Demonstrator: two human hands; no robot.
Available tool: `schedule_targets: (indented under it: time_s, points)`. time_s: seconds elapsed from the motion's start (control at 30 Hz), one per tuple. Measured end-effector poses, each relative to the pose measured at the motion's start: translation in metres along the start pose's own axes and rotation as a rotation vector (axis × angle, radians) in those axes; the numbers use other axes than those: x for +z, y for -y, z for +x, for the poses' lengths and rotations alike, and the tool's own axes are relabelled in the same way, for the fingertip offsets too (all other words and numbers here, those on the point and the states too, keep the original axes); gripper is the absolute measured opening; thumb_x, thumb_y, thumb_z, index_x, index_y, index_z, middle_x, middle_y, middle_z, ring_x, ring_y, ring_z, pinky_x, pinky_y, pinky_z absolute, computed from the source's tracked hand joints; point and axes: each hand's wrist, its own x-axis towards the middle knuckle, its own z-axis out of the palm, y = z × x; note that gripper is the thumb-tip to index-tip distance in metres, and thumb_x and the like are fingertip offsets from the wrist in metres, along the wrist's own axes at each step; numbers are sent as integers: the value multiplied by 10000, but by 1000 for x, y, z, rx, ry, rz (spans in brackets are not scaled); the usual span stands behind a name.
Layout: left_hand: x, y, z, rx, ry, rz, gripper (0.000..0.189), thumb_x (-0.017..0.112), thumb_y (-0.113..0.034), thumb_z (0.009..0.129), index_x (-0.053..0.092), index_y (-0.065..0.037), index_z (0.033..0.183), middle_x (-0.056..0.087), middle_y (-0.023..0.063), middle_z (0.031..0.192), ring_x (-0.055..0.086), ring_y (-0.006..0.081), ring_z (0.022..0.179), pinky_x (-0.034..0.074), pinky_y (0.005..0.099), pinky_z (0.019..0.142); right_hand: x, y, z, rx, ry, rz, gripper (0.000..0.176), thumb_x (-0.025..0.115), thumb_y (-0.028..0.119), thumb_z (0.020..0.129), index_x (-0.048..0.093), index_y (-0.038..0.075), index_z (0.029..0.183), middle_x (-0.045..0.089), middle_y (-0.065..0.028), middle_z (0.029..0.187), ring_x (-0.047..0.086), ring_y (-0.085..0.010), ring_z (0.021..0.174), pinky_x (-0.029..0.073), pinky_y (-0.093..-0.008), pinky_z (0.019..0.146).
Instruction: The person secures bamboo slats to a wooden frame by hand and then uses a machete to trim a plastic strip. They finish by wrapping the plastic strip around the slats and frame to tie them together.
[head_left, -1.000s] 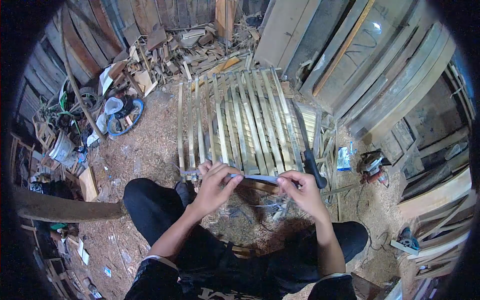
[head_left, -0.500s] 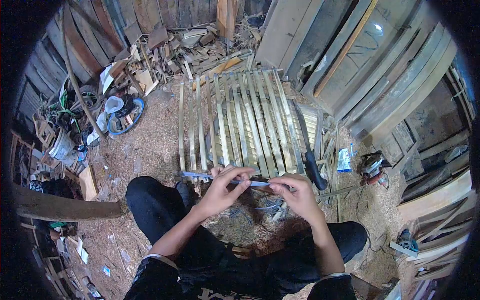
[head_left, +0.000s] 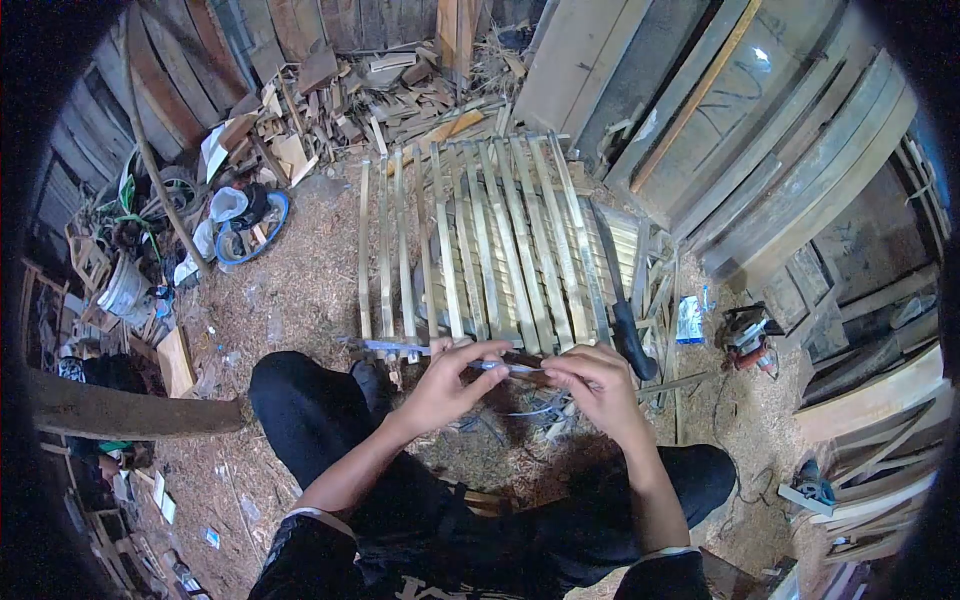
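Observation:
A thin bluish-white strip (head_left: 518,368) runs across between my two hands at the near ends of the wooden slats (head_left: 522,250). My left hand (head_left: 452,382) pinches it between thumb and fingers, and its other length (head_left: 390,346) passes left along the slat ends. My right hand (head_left: 597,388) is closed on the strip's right end, thumb against the fingers. The slats lie side by side, pointing away from me, over a stack of more wood strips. Right of them rests a long-bladed knife (head_left: 627,335) with a black handle, close by my right hand.
Sawdust covers the floor (head_left: 300,290). A blue basin (head_left: 252,255) and a white bucket (head_left: 128,292) stand at left. Scrap wood (head_left: 350,110) is heaped at the back. Boards (head_left: 800,180) lean at right, near a red power tool (head_left: 750,350) and a packet (head_left: 689,320).
My hands remain at the slat ends with the strip. The right fingers have closed in more, and the strip's left length now reaches slightly farther left.

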Motion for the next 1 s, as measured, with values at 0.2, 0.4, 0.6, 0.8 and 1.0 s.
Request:
schedule_targets:
  time_s: [0.2,0.4,0.6,0.8,1.0]
  points:
    - [5,-6,4,-28,-197,-186,393,805,-204,906,705,-101,1272,779,54,1040,627,144,967,363,335,987,3,10,5,69,48,-86,191,780,211,889,784,98,1042,765,-71,939,675,-238,755,494,-353,735]
    - [10,1,6,-25,-212,-168,317,807,-171,899,741,-57,1187,794,69,1025,651,140,927,445,323,925,15,18,8,155,63,-75,272,800,189,870,756,74,1113,764,-108,948,708,-255,835,512,-364,772]
    - [17,16,6,-81,-247,-407,272,805,-156,900,753,-23,1132,796,90,1038,660,134,923,461,319,918,12,16,8,135,-6,-58,258,798,190,867,753,94,1103,757,-95,862,722,-250,780,524,-381,747]
    - [17,2,5,-34,-231,-195,217,800,-150,901,783,-53,1094,801,52,1023,694,120,947,441,314,949,21,17,7,110,-28,-16,265,804,203,866,755,74,1092,762,-96,895,713,-274,800,531,-384,765]
    - [4,0,8,86,-133,-128,149,820,-127,878,813,-74,1017,798,41,1035,718,127,981,464,319,939,15,10,5,45,-24,-111,148,779,168,887,757,58,983,758,-115,902,711,-314,814,532,-405,768]
